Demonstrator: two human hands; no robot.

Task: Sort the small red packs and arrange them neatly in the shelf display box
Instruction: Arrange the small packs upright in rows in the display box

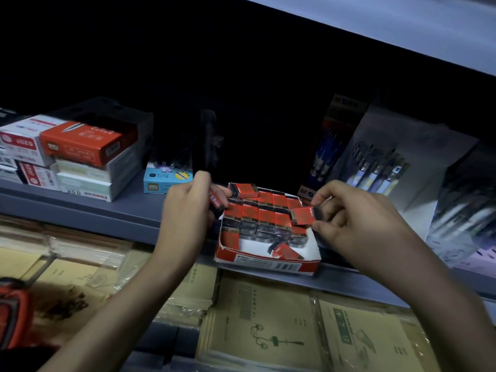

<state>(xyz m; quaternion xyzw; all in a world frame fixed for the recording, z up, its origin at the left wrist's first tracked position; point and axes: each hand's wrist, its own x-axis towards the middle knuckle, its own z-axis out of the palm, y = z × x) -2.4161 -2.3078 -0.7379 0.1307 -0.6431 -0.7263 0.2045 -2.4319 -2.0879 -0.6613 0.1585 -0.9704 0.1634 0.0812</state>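
Observation:
A red and white display box (268, 260) sits at the front edge of the grey shelf (128, 210). Rows of small red and black packs (264, 216) fill its back part. One loose pack (285, 251) lies tilted in the bare front part, and another (244, 189) lies askew on the back row. My left hand (185, 210) grips a red pack (216, 201) just left of the box. My right hand (357, 218) pinches another red pack (306, 215) above the box's right side.
Stacked red and white boxes (77, 154) stand at the left of the shelf, with a blue box (167, 181) beside them. Pen displays (375, 167) lean at the right. Brown notebooks in plastic (268, 318) fill the shelf below. The shelf's back is dark.

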